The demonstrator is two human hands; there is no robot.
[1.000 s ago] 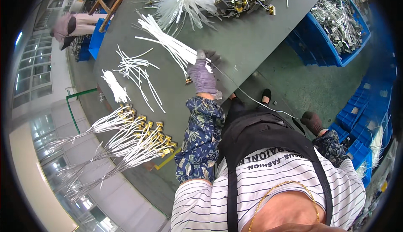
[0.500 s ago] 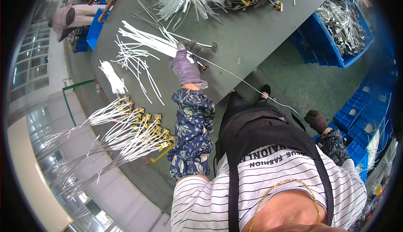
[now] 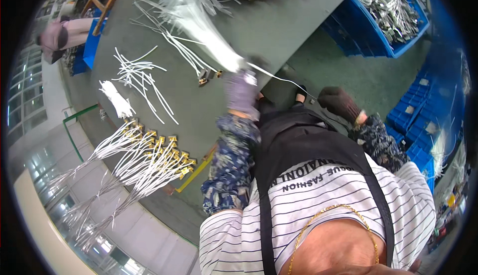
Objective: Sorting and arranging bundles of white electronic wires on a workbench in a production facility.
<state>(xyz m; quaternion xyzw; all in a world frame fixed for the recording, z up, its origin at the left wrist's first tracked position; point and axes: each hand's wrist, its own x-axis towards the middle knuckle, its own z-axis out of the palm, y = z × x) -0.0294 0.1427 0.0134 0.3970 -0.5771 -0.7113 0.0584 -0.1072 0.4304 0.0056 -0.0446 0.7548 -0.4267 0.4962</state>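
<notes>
My left hand, in a purple-grey glove, is closed around a thick bundle of white tubes just above the grey table. The bundle is smeared by motion. Out of that hand a thin white wire runs right, to a small dark end piece near my right hand. My right hand, in a dark brown glove, is held over the floor with its fingers curled; what is in them, if anything, is hidden. Beside my left hand lie several white wires with small dark-and-brass ends.
Loose white tubes and a tied white bundle lie on the left. Bundled wires with brass-coloured ends hang over the table's left edge. A blue bin of wired parts stands right; more blue bins lie beyond. Another person bends at far left.
My left hand has lifted the white tube bundle and moved right and toward me. My right hand has come up and left, closer to it. The view has shifted.
</notes>
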